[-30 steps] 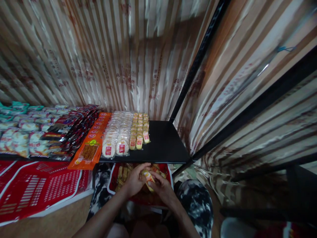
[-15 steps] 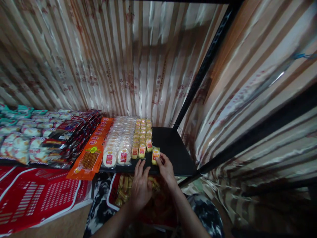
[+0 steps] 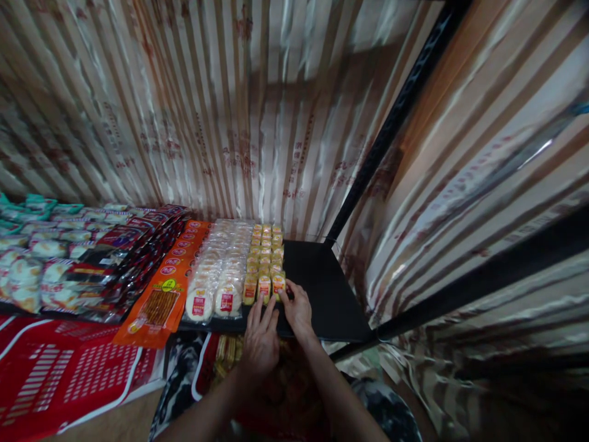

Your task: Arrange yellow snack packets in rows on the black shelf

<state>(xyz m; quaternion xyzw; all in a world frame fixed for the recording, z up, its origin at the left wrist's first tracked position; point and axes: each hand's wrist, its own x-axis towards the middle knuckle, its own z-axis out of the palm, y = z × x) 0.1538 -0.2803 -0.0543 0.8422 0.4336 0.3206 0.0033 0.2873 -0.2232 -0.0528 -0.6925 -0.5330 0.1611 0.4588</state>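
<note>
Small yellow snack packets (image 3: 264, 286) with red-and-white labels stand in three rows on a black shelf (image 3: 317, 270). My right hand (image 3: 297, 312) has its thumb and fingers around the front packet of the right-hand row (image 3: 278, 285), which stands level with its neighbours. My left hand (image 3: 261, 344) has its fingers stretched out, the tips at the lower front of the middle and right packets; it holds nothing. Left of these rows stand clear-wrapped round white crackers (image 3: 227, 301). Below the shelf, a red basket (image 3: 202, 362) with a white rim holds more yellow packets, partly hidden by my arms.
An orange bag of stick snacks (image 3: 159, 301) overhangs the shelf edge. Further left lie dark bags (image 3: 138, 245) and white snack packs (image 3: 27, 276). A red perforated basket (image 3: 69, 374) is at lower left. A black shelf post (image 3: 381, 141) and striped sheeting (image 3: 207, 110) enclose the shelf.
My right hand has moved left with the yellow packet, bringing it to the front of the right-hand row. My left fingers have come up against the front packets. The view has shifted slightly.
</note>
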